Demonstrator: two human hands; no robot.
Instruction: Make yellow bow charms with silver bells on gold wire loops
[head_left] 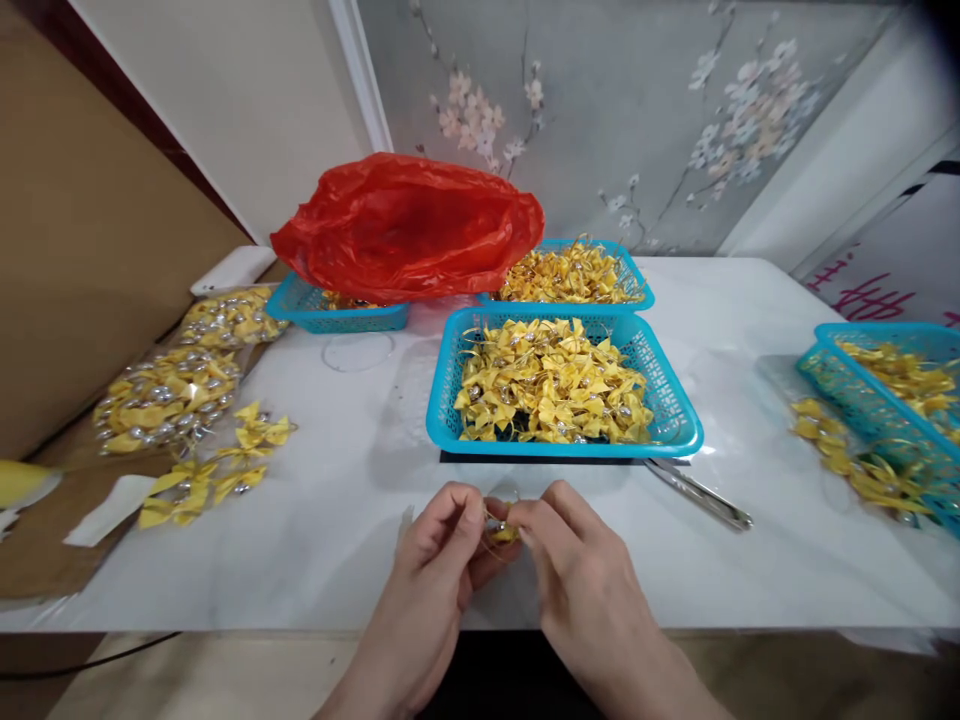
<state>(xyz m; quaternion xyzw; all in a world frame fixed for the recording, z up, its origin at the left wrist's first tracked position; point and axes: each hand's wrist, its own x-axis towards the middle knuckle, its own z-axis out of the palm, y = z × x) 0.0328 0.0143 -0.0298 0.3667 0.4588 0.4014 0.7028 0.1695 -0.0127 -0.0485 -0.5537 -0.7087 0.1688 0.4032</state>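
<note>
Pinching yellow flower piece (504,534) now, with left hand (437,562) and right hand (583,565) — best to press lightly, stay steady, avoid crushing.

Beyond the right hand (589,560), a turquoise, latticed basket (562,449) frames yellow, silver-beaded artificial flowers (555,385); farther out are a red plastic bag (360,225) and a grey wall (585,100) patterned with pink-and-white blossoms (471,118).

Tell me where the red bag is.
In the head view, the red bag sits at the back of the white table, left of centre, partly hiding a blue basket.
</note>
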